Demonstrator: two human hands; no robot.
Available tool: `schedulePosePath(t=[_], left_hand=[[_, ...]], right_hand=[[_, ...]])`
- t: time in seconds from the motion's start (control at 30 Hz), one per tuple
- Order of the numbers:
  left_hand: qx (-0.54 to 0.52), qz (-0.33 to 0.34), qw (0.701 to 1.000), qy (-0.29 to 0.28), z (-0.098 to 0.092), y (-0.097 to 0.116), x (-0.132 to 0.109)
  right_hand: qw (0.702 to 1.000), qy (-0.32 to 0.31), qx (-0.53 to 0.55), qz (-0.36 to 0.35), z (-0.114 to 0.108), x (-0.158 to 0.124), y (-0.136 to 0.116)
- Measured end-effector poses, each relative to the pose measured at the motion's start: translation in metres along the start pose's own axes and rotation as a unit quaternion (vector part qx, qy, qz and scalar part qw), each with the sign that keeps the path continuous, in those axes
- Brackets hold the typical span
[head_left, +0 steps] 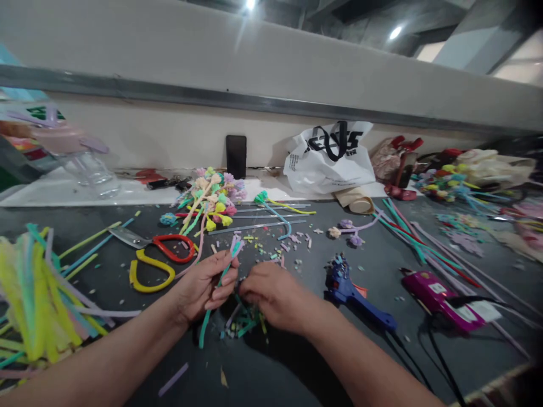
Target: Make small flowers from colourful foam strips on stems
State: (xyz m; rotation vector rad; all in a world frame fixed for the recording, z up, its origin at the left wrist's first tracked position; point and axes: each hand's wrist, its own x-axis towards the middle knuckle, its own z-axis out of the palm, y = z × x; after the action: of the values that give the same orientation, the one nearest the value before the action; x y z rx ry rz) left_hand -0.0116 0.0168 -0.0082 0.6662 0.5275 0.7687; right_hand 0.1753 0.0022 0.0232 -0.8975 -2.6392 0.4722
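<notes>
My left hand [212,282] is closed around a green pipe cleaner [204,325], which slants down below the fingers. Short lilac pipe cleaner pieces [237,246] stick up at its top, by the thumb. Just to the right, my right hand [275,291] reaches down with curled fingers into a small heap of cut pipe cleaner pieces [247,323]. Whatever its fingertips pinch is hidden. Scissors [159,249] with one red and one yellow handle lie left of my left hand. A blue glue gun [356,299] rests to the right of my right hand.
Uncut pipe cleaners [34,299] are heaped at the left. Finished pipe cleaner flowers [212,198] lie at the back, near a phone [236,156] and a white bag [328,164]. A magenta device [445,299] with black cables sits at the right.
</notes>
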Motion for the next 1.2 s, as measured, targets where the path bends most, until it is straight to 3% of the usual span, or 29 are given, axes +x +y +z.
schedulePosePath(t=[0.1,0.23,0.4,0.5,0.6,1.2], left_hand=[[-0.006,0.007,1.0,-0.003,0.0,0.0,0.0],[0.005,-0.005,1.0,-0.004,0.004,0.001,-0.001],[0.042,-0.047,0.998,-0.007,0.004,0.0,-0.001],[0.072,-0.064,0.995,-0.019,0.006,0.0,-0.002],[0.104,-0.083,0.991,-0.029,0.012,0.0,-0.004],[0.216,-0.107,0.97,-0.039,0.017,-0.005,-0.007]], right_hand=[[0.998,-0.055,-0.032,-0.021,0.008,0.002,-0.014],[0.998,-0.059,-0.007,-0.002,0.01,0.002,-0.013],[0.997,0.041,0.066,0.019,-0.003,-0.004,-0.001],[0.99,0.121,0.061,0.044,-0.012,-0.007,0.006],[0.985,0.15,0.035,0.072,-0.016,-0.009,0.011],[0.992,0.105,-0.069,-0.016,-0.015,-0.015,0.013]])
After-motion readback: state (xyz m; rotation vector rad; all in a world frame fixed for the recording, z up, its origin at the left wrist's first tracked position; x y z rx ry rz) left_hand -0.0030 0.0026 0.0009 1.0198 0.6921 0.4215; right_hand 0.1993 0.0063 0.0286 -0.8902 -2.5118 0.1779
